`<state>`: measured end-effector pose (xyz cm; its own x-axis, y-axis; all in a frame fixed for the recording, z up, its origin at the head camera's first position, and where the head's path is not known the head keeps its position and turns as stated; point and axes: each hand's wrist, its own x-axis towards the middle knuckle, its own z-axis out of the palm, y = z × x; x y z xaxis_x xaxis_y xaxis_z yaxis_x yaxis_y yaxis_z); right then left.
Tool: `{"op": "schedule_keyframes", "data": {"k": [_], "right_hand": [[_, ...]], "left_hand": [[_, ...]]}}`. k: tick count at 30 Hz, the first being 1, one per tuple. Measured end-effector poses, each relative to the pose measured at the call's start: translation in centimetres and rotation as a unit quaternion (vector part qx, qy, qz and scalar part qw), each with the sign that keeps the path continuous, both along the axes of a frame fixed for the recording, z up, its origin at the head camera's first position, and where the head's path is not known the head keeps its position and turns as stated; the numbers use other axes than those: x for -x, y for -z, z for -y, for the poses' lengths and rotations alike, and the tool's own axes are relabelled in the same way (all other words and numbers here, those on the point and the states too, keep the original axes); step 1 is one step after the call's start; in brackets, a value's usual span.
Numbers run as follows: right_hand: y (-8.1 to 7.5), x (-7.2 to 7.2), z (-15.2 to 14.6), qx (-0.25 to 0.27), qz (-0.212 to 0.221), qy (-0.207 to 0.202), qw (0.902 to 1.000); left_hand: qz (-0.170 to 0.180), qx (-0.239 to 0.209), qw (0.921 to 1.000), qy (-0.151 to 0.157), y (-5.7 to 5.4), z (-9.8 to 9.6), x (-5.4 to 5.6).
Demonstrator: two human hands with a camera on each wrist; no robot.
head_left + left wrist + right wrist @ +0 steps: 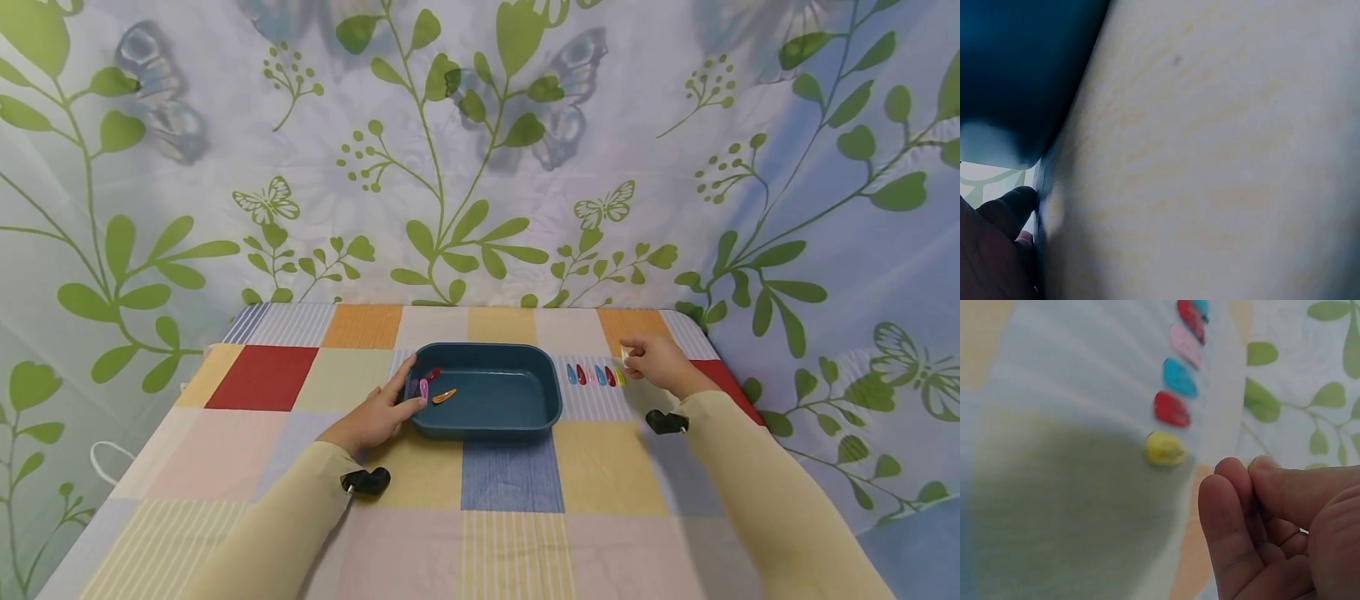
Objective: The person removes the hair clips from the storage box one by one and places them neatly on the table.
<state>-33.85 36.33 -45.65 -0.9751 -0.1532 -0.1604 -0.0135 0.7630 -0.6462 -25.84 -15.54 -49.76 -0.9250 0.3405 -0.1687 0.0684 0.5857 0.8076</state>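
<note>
A dark blue plastic tray [487,432] holds several snap hair clips at its left end, among them an orange clip [444,397], a pink clip [423,390] and a red clip [433,373]. My left hand [380,417] rests against the tray's left side, its fingers and thumb spread along the rim. Right of the tray, blue, red and pink clips lie in a row that ends in a yellow clip [1165,449]. Just beyond the yellow clip is my right hand [657,364], thumb and forefinger tips together; no clip shows between them in the right wrist view.
A patchwork-patterned cloth [405,550] covers the table. Behind it hangs a curtain [480,192] with leaves and butterflies. A white cable [101,462] loops at the table's left edge. Each wrist wears a small black camera [366,481].
</note>
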Motion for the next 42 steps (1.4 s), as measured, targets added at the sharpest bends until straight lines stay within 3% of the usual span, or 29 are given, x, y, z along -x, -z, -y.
{"op": "schedule_keyframes", "data": {"k": [9,13,18,30,42], "right_hand": [[1.4,0.3,-1.5,-0.05,0.038,0.019,0.9978],[2.0,0.3,-1.7,-0.058,0.035,0.011,0.9977],[2.1,-0.1,-1.8,-0.077,0.031,-0.003,0.9965],[2.1,-0.5,-1.7,-0.096,0.06,0.026,0.9932],[2.4,-0.7,-1.9,-0.114,0.029,-0.002,0.9931]], "left_hand": [[0.002,-0.003,1.0,0.0,0.1,0.1,0.1],[0.002,-0.003,1.0,0.0,0.2,0.1,0.1],[0.003,-0.006,1.0,-0.002,0.1,0.0,0.0],[-0.003,-0.004,1.0,0.003,0.0,-0.1,0.0],[-0.006,-0.007,0.9999,0.007,-0.1,-0.1,0.0]]}}
